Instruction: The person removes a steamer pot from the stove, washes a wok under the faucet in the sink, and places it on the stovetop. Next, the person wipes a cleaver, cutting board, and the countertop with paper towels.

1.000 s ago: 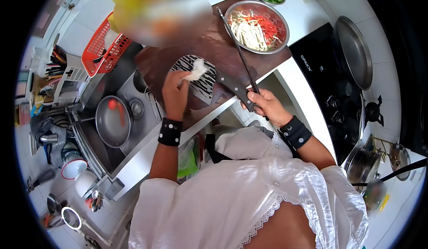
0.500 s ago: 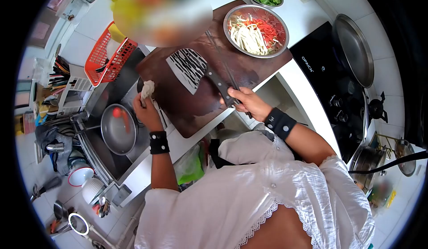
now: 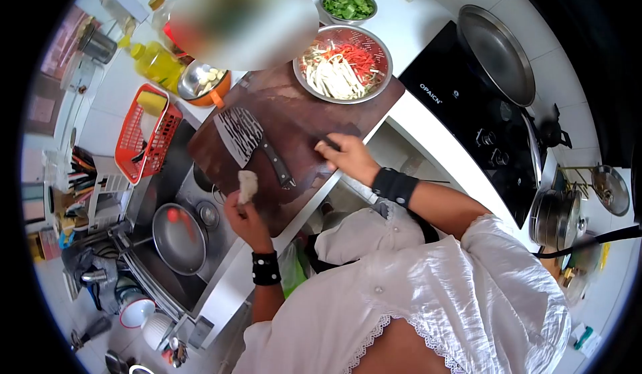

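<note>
My left hand (image 3: 247,223) pinches a crumpled off-white piece (image 3: 247,187), which looks like a cloth, over the cutting board's near left edge. A cleaver (image 3: 241,136) with a black-streaked blade and dark riveted handle lies on the brown cutting board (image 3: 294,197), out of both hands. My right hand (image 3: 351,160) is closed round the dark handle of a thin tool (image 3: 331,143) above the board's right part. Its far end is blurred, so its exact kind cannot be made out.
Behind the board stands a colander (image 3: 389,73) of cut vegetables, with a bowl of greens (image 3: 348,5) beyond. A metal bowl (image 3: 194,83) holds pale pieces. A pan (image 3: 179,253) sits in the sink at left. A black cooktop (image 3: 435,73) carries another pan (image 3: 498,53) at right.
The cleaver has left my right hand and now lies on the board. My right hand keeps the thin tool. My left hand has moved over the board's edge with the off-white piece. The view has shifted.
</note>
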The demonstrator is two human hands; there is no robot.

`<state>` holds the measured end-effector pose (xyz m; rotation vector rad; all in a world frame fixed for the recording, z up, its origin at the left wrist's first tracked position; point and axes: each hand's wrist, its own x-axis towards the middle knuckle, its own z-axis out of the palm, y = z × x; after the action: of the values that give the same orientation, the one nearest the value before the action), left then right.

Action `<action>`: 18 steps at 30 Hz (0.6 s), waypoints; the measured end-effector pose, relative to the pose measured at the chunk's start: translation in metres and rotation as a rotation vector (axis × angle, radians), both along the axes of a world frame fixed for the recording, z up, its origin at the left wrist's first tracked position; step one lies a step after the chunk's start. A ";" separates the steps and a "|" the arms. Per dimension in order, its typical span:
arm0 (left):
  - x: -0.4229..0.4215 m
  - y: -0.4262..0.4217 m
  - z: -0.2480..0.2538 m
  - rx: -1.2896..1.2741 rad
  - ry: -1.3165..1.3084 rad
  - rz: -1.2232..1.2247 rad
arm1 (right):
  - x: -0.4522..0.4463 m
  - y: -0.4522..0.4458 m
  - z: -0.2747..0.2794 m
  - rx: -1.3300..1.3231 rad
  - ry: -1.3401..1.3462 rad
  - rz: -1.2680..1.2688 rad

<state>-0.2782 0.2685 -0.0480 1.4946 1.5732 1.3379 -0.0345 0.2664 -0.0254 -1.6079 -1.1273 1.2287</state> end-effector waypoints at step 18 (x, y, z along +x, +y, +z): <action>0.099 0.047 0.006 0.277 0.430 -0.514 | 0.105 0.038 0.007 -0.084 0.388 -0.745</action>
<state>-0.1791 0.3152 -0.0422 2.2875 1.1305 1.0012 0.0704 0.3044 -0.0187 -1.5446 -0.1888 1.0111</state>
